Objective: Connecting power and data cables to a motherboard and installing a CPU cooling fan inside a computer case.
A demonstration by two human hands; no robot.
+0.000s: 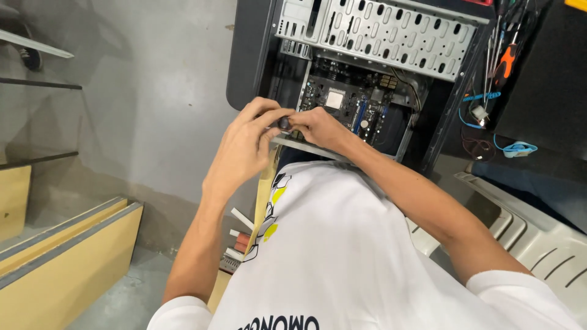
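Small dark round part (284, 123) sits pinched between both hands at the near edge of the open computer case (257, 55). Nearest, the left hand (244, 146) curls over it, fingertips closed on the part; the right hand (318, 128) grips it from the other side. Just beyond lies the motherboard (354, 104), then the perforated metal drive cage (391, 30). Far right, screwdrivers (504, 55) and blue cables (516, 148) rest on a dark surface.
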